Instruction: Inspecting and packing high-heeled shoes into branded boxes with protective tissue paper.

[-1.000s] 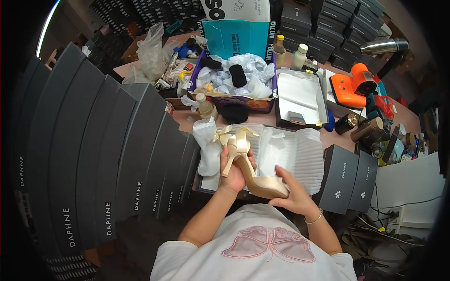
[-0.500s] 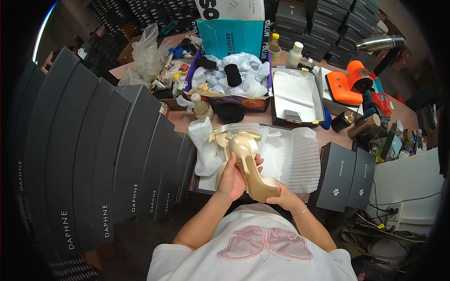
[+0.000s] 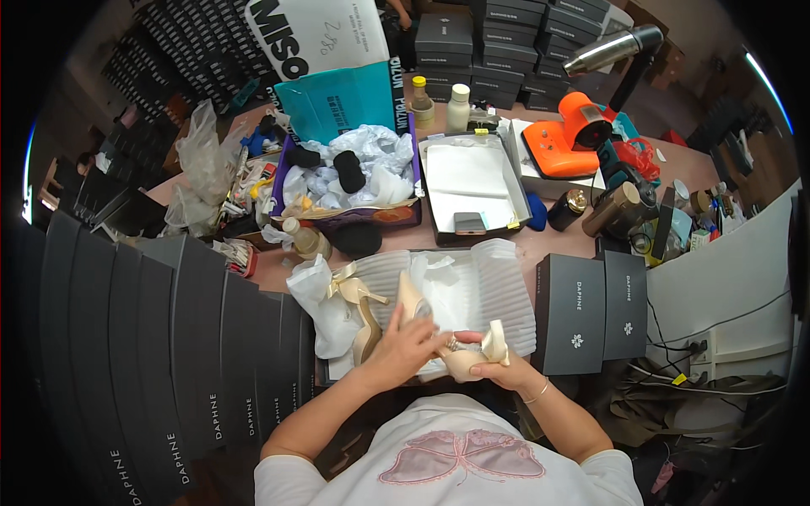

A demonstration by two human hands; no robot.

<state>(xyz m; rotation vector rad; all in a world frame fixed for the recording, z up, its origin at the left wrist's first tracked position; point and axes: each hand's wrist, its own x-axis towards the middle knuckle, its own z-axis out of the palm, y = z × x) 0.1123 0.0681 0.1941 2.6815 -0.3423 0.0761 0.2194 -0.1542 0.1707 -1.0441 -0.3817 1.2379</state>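
Along the left of the frame, dark grey shoeboxes (image 3: 198, 337) stand close together in a row, probably to save bench space. Above left of centre, a purple box (image 3: 403, 212) keeps crumpled white tissue (image 3: 384, 145) together behind its walls. Left of centre, a cream high-heeled pump (image 3: 350, 290) lies on its side on white wrapping, its thin heel jutting right; the soft bed likely guards its satin-like surface. Just beside it, the left hand (image 3: 407, 346) bends over the middle of a second cream pump (image 3: 462, 365), fingers touching it near the opening; I cannot tell whether they grip or merely rest there. That shoe is above the wrapping at lower centre, toe toward the upper left. The right hand (image 3: 499, 371) grips its heel end, thumb on the near side, beside an upstanding bow strap (image 3: 495, 340), which seems to steady the shoe while leaving its opening accessible to the other hand. Ribbed white wrapping (image 3: 504, 295) spreads behind, perhaps as padding. Farther right, two upright dark shoeboxes (image 3: 572, 316) stand side by side, beyond the wrapping's edge, apparently leaving the hands room.
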